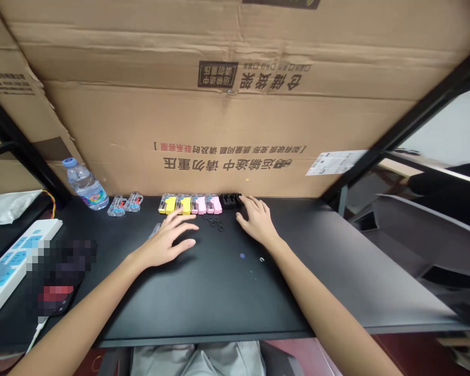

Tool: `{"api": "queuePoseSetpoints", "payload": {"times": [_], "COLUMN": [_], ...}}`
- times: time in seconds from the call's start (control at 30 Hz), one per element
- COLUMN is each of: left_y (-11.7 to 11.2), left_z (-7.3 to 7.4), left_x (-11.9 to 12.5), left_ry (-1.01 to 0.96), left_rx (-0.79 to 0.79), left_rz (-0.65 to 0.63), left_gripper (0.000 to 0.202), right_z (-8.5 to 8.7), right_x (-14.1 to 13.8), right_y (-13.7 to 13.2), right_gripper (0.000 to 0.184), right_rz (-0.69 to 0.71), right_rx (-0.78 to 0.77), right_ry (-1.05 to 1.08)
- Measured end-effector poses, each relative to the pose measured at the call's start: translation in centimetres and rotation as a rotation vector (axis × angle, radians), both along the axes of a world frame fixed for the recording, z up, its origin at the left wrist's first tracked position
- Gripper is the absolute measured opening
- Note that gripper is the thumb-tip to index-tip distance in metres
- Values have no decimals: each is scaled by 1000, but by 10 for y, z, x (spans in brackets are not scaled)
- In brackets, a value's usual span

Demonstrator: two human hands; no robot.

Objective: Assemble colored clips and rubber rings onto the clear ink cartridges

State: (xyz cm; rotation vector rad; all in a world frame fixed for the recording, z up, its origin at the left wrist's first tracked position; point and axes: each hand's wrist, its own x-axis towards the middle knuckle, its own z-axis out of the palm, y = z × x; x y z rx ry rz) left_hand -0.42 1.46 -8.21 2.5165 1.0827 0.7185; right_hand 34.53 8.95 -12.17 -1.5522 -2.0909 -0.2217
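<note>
My left hand [168, 241] hovers over the black table with its fingers spread and nothing in them. Just beyond its fingertips is a row of small clear-bodied pieces, some with yellow parts [170, 206] and some with pink parts [215, 205]. A small clear piece [155, 230] is partly hidden behind that hand. At the right end of the row, my right hand [255, 219] reaches to a cluster of black parts [229, 200], fingers stretched out; whether it touches them I cannot tell. Several small black rings [214, 221] lie between the hands.
Two clear pieces [125, 203] sit at the back left, beside a water bottle [86, 184]. A blue disc [242, 256] and a white C-shaped clip [262, 259] lie mid-table. A power strip [43, 230] and a phone [65, 300] occupy the left. Cardboard [235, 120] walls the back.
</note>
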Motion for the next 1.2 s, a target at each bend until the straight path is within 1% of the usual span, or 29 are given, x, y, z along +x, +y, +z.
{"api": "queuePoseSetpoints", "payload": {"times": [0.07, 0.1, 0.17, 0.23, 0.3, 0.37, 0.4, 0.5, 0.57, 0.73, 0.83, 0.9, 0.97, 1.03, 1.07, 1.13, 1.17, 1.2], "left_y": [-1, 0, 2, 5, 8, 9, 9, 8, 8, 7, 10, 11, 11, 8, 6, 0, -3, -5], "left_z": [7, 11, 18, 23, 27, 30, 30, 29, 27, 20, 15, 13, 12, 14, 15, 17, 18, 18], "left_x": [2, 1, -5, -15, -24, -31, -33, -30, -24, -14, -15, -17, -18, -14, -11, -3, 1, 6], "left_ry": [-78, -116, -166, -152, -73, 48, 110, 236, 246, 157, 120, 106, 96, 89, 81, 50, 24, 0], "left_rx": [64, 99, 149, 177, 149, 54, -12, -177, -225, -278, -252, -215, -163, -95, -59, 12, 51, 91], "left_rz": [-40, -28, 45, 148, 238, 269, 262, 220, 223, 266, 301, 333, 365, 396, 406, 396, 371, 335], "left_gripper": [28, 25, 24, 27, 28, 28, 28, 29, 28, 27, 24, 24, 24, 24, 23, 15, 9, 15], "right_z": [-1, -1, -1, -1, -2, -3, -3, 0, 2, 5, 10, 16, 21, 24, 25, 24, 24, 23], "right_x": [4, 5, 6, 6, 6, 7, 8, 11, 11, 7, 5, 5, 4, -1, -7, -22, -32, -43], "right_y": [3, 4, 4, 5, 5, 6, 6, 7, 6, 7, 5, 2, -1, -5, -7, -14, -19, -25], "right_gripper": [51, 49, 47, 47, 46, 42, 39, 29, 24, 20, 15, 11, 12, 19, 27, 46, 54, 61], "right_rz": [-8, -10, -11, -6, -8, -19, -29, -60, -80, -164, -217, -238, -218, -157, -113, -5, 73, 152], "right_rx": [-5, 2, 18, 14, -6, -16, -15, -13, -26, -93, -101, -73, -27, -8, -30, -150, -260, -371], "right_ry": [7, 18, 29, 19, 9, 19, 28, 44, 43, 23, 9, 39, 148, 357, 493, 780, 901, 990]}}
